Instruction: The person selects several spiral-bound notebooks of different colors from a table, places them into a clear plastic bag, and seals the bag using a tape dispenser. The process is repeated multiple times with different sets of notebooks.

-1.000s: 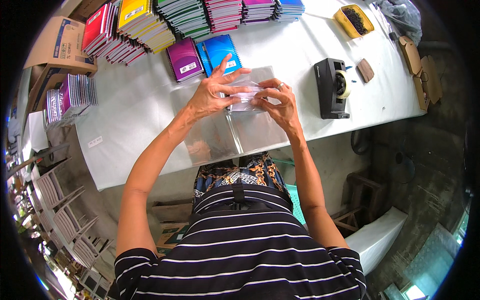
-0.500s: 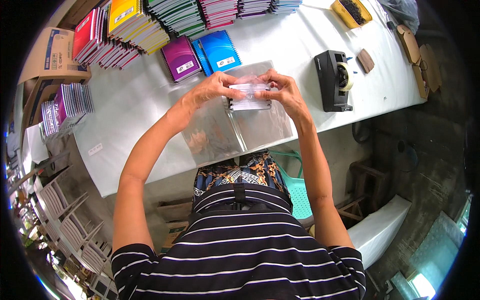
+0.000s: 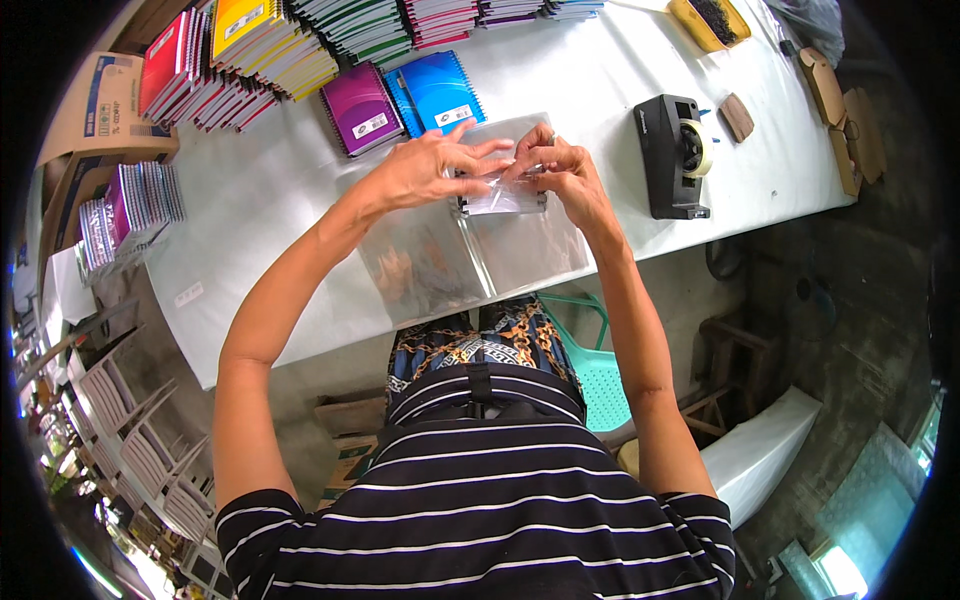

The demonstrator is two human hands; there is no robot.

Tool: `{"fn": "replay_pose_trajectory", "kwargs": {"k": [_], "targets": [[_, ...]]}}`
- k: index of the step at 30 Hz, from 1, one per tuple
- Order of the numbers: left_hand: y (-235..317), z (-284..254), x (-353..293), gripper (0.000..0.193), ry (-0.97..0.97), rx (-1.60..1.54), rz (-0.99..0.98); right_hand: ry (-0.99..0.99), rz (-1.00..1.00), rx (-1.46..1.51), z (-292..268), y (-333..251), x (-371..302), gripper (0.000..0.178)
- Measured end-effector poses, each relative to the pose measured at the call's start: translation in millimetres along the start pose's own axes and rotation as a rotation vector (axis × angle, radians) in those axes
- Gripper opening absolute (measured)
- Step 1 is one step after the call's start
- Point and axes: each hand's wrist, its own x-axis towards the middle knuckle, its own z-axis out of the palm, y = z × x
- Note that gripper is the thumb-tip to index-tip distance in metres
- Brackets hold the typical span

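White tabletop (image 3: 270, 200): both hands, left hand (image 3: 425, 170) and right hand (image 3: 560, 175), are pinching a clear sleeve (image 3: 505, 195); slippery plastic risks slipping and creasing.

White desk (image 3: 260, 200) bearing stacked spiral notebooks (image 3: 250, 50), purple notebook (image 3: 360, 108), blue notebook (image 3: 440, 92), black tape dispenser (image 3: 672, 155), yellow tray (image 3: 708, 22); cardboard box (image 3: 95, 110) at left; green chair (image 3: 598, 372) beneath.

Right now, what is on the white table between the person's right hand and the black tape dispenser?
Nothing: in the head view, only bare white table lies between the right hand, which holds the clear plastic sleeve, and the black tape dispenser.
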Motion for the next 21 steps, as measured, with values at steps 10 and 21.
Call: {"fn": "replay_pose_trajectory", "kwargs": {"k": [10, 21], "targets": [[48.3, 16.3, -24.0, 0.076, 0.190, 0.724, 0.103, -0.061, -0.356, -0.716, -5.5, 0.9, -10.2, 0.042], [56.5, 29.6, -27.4, 0.073, 0.220, 0.741, 0.079, 0.547, 0.544, -0.203, -244.9, 39.0, -124.6, 0.040]]}}
